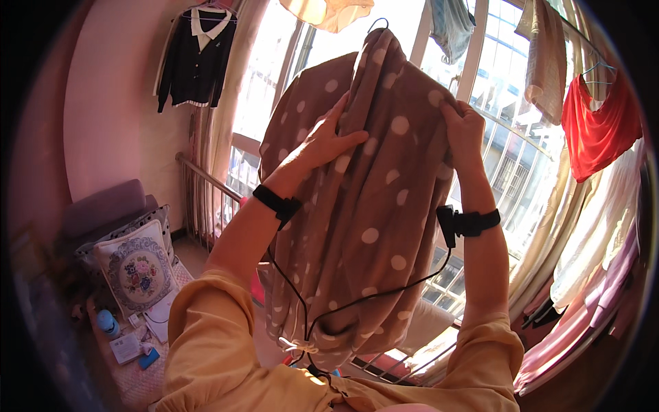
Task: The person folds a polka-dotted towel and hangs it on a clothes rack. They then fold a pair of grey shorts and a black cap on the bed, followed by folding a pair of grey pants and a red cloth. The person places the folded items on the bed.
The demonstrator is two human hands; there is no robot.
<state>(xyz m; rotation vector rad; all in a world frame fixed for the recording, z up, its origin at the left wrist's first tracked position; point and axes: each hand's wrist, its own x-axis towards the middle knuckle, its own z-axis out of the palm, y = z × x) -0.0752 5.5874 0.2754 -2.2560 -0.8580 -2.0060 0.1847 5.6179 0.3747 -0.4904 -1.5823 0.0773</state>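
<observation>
A brown polka-dot robe-like garment hangs in front of me on a hanger, whose thin hook shows above the collar. My right hand pinches the cloth at the garment's right shoulder edge between thumb and bent fingers. Against the front fold, left of the middle, lies my left hand, with its fingers pointing up and its thumb spread to the right. A pale drawstring is tied in a bow near the bottom of the garment. Each wrist wears a black strap, and black cables run from the straps towards my chest.
Behind the garment are bright windows with bars. A dark cardigan, jeans and a red garment hang around. Lower left, a floral cushion, a blue container and a small white box rest on quilted cloth.
</observation>
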